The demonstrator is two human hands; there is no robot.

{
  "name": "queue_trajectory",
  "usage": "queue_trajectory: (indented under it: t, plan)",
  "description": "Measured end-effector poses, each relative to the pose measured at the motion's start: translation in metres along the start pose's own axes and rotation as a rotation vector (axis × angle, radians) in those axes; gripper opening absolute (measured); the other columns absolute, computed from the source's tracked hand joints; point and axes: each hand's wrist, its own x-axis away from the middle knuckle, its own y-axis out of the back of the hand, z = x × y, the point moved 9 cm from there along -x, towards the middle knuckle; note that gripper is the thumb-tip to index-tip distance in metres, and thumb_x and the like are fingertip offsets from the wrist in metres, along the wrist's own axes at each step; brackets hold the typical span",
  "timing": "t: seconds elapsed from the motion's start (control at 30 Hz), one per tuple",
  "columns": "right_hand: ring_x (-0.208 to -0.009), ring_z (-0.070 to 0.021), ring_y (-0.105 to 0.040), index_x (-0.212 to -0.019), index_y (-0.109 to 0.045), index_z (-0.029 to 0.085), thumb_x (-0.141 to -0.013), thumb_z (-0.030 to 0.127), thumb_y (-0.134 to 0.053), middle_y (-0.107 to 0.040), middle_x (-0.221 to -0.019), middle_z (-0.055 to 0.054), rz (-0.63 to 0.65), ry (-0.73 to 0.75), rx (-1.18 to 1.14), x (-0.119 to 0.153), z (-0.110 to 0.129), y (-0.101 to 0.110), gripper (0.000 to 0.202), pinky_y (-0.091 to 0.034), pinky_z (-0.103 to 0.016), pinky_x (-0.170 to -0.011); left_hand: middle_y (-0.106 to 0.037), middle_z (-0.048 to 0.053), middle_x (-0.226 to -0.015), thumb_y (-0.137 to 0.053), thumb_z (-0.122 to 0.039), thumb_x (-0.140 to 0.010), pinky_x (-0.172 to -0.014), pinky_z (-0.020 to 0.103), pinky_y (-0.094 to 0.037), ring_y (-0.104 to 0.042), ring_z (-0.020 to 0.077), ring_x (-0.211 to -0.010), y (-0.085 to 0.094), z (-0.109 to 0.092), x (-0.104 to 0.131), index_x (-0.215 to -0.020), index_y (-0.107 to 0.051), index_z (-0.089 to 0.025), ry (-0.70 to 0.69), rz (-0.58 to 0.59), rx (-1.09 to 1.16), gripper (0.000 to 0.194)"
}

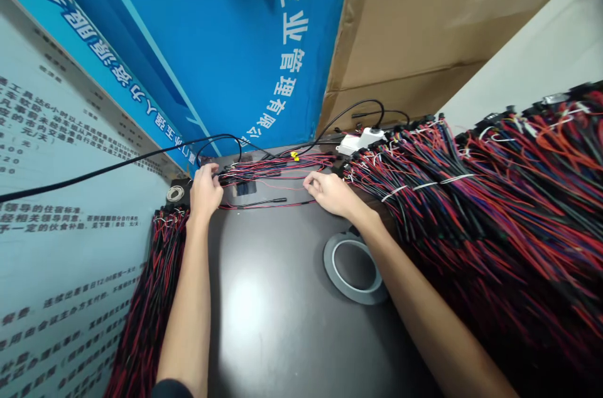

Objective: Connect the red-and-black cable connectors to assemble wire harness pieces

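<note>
At the far end of the grey table (264, 322), a loose bundle of thin red and black wires (282, 166) lies crosswise. My left hand (206, 192) is at the bundle's left end, fingers curled; what they close on is hidden. My right hand (330, 193) pinches with thumb and forefinger, where a thin red wire (280, 186) runs up to the fingertips. Nearer me, a red and black cable with a slim black connector (277, 200) stretches across the tabletop between both hands. Yellow tags (294, 156) show on the bundle.
A roll of grey tape (332, 266) lies beside my right forearm. Tied wire harnesses (452, 191) are heaped along the right, and more wires (155, 297) hang at the left edge. A white power strip (360, 142), a black cord (117, 159) and a blue panel (226, 40) are behind.
</note>
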Motion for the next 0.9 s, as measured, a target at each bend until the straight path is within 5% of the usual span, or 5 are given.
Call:
queue_trajectory:
  t: [0.2, 0.47, 0.67, 0.9]
  plan:
    - [-0.062, -0.0147, -0.048, -0.095, -0.061, 0.017, -0.093, 0.032, -0.045, -0.055, -0.064, -0.001, 0.006, -0.040, -0.018, 0.000, -0.006, -0.003, 0.022, -0.027, -0.025, -0.058, -0.062, 0.012, -0.114, -0.049, -0.012, -0.082, -0.094, 0.038, -0.047, -0.058, 0.0246, -0.100, -0.008, 0.030, 0.003, -0.111, -0.066, -0.014, 0.054, 0.080, -0.054, 0.034]
    - [-0.060, -0.0149, -0.047, -0.093, -0.060, 0.017, -0.091, 0.036, -0.044, -0.053, -0.062, -0.001, -0.007, -0.026, -0.046, -0.001, -0.008, -0.005, 0.025, -0.028, -0.025, -0.058, -0.063, 0.010, -0.098, -0.051, -0.017, -0.083, -0.088, 0.036, -0.045, -0.058, 0.0247, -0.096, 0.001, 0.024, 0.003, -0.087, -0.065, -0.016, 0.055, 0.012, -0.037, 0.014]
    - [-0.059, -0.0149, -0.047, -0.093, -0.060, 0.018, -0.089, 0.036, -0.044, -0.053, -0.062, -0.001, -0.007, -0.045, -0.054, -0.001, -0.009, -0.006, 0.025, -0.028, -0.025, -0.057, -0.066, 0.007, -0.093, -0.045, -0.018, -0.089, -0.081, 0.031, -0.046, -0.061, 0.0197, -0.084, 0.007, 0.019, -0.002, -0.095, -0.060, -0.017, 0.101, -0.021, 0.140, 0.016]
    - [-0.063, -0.0152, -0.050, -0.093, -0.061, 0.018, -0.091, 0.036, -0.045, -0.055, -0.065, -0.001, 0.001, -0.073, -0.036, -0.001, -0.010, -0.007, 0.024, -0.030, -0.025, -0.060, -0.059, 0.009, -0.097, -0.063, -0.027, -0.083, -0.090, 0.036, -0.044, -0.054, 0.0239, -0.099, 0.005, 0.007, 0.002, -0.088, -0.065, -0.017, 0.039, -0.014, -0.016, 0.011]
